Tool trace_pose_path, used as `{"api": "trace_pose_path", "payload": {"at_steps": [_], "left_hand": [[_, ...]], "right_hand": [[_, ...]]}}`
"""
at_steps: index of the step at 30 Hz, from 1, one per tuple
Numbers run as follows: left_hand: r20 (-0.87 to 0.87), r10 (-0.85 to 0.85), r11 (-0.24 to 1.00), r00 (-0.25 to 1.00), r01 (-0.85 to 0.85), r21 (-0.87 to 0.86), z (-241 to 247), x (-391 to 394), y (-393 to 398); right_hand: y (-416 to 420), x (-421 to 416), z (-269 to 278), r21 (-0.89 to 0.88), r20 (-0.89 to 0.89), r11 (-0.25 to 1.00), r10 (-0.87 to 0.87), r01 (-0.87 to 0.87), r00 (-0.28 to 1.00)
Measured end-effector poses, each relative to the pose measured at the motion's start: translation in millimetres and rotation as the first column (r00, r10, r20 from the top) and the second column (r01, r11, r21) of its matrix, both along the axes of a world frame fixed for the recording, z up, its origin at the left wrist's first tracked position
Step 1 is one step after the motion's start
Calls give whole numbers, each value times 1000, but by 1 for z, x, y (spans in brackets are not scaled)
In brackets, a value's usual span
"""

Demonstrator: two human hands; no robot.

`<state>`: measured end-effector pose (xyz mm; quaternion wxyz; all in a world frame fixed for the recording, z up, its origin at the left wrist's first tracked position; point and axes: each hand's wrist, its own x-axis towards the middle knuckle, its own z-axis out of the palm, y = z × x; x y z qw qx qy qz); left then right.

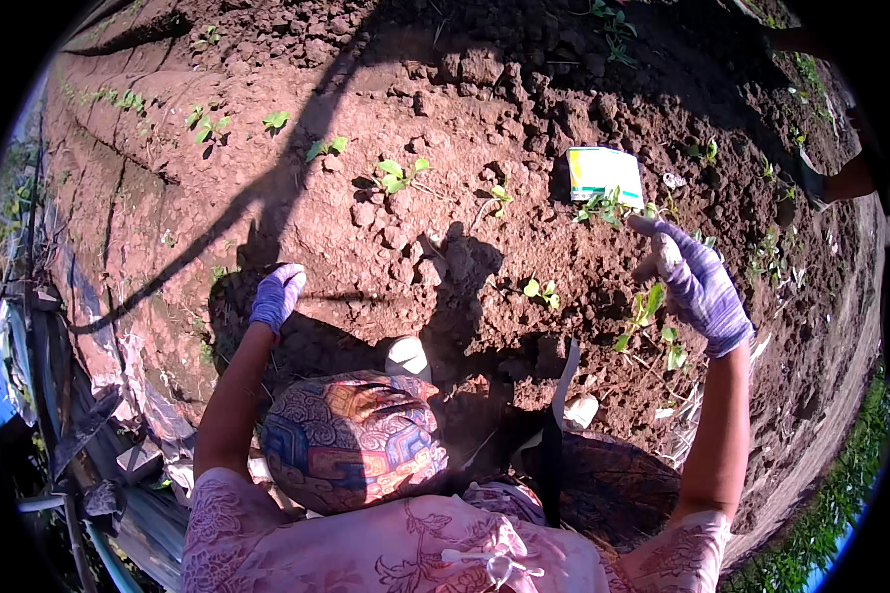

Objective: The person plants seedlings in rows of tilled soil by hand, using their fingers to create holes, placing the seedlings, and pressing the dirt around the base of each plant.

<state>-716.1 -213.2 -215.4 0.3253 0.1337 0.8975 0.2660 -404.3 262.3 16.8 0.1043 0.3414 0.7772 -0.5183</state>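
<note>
My left hand (278, 295), in a purple knit glove, is raised over shaded soil at left with its fingers curled; I see nothing in it. At right my right hand (693, 285), in a similar glove with soiled fingertips, is half bent beside a white, yellow and green packet (607, 172) that lies on the soil. Whether it grips anything is not clear. Small green leaves (601, 207) lie at the packet's lower edge, close to those fingertips. Below that hand grows a leafy seedling (641, 311), and a smaller seedling (541, 293) stands further left.
More seedlings (400, 176) dot the cloddy brown soil ahead. My shoe tips (408, 357) show near my patterned trousers. Another person's arm (849, 180) reaches in at the far right. Sheeting and poles (67, 415) lie at the left, and green plants (823, 489) border the lower right.
</note>
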Motion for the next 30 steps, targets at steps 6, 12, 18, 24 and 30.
{"api": "trace_pose_path", "payload": {"at_steps": [6, 12, 18, 24, 30], "left_hand": [[-492, -268, 961, 829, 191, -202, -45, 50, 1], [-570, -81, 993, 818, 17, -117, -86, 102, 16], [-425, -288, 938, 858, 164, -305, -77, 129, 10], [-122, -295, 888, 948, 225, -401, -77, 143, 4], [-41, 12, 995, 999, -16, -99, -112, 137, -30]], "right_hand": [[-39, -21, -36, -129, -46, 990, 54, -59, 998], [-60, -26, -70, -247, 13, 968, -50, 52, 999], [-62, -24, -84, -280, 7, 954, -105, 103, 994], [-58, -21, -114, -59, -104, 973, -229, 223, 968], [-87, -19, -120, 542, 332, 722, 286, -430, 899]]}}
